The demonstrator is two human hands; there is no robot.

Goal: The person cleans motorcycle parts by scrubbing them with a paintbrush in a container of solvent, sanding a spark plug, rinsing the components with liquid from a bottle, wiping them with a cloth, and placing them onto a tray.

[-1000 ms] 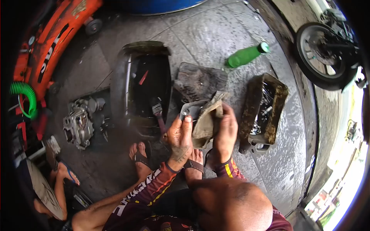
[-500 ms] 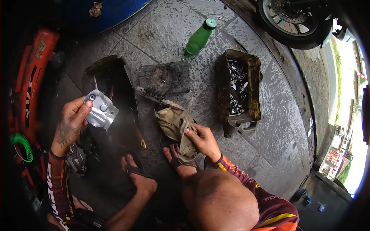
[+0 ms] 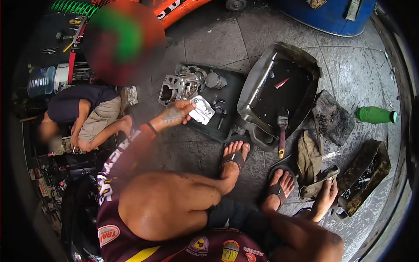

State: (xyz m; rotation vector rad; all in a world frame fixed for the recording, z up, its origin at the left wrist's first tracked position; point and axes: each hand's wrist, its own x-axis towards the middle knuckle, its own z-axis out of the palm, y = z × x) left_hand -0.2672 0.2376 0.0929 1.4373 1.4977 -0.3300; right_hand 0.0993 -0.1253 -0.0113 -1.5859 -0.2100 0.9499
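My left hand (image 3: 176, 113) is closed on the edge of a silvery metal cover plate (image 3: 201, 110) with several holes. It holds the plate above a dark tray (image 3: 235, 85) of engine parts, close to an engine case (image 3: 181, 85) and a round metal part (image 3: 215, 81). At the lower right, my right hand (image 3: 325, 198) grips a dirty brown rag (image 3: 309, 159), which hangs near my foot. A paintbrush (image 3: 282, 135) leans over the near rim of a cut-open black container (image 3: 253, 89), where dark liquid and a small red piece show.
A worn wooden block (image 3: 334, 117) and green bottle (image 3: 377, 115) stand at the right. Below them is a grimy box (image 3: 371, 172) of small hardware. A blue drum (image 3: 331, 17) is at the back. Another person (image 3: 85, 109) crouches at the left among tools.
The view has turned left, bringing the engine-part tray and the other person into sight. My left hand still holds the plate, now over the tray; my right hand keeps the rag.
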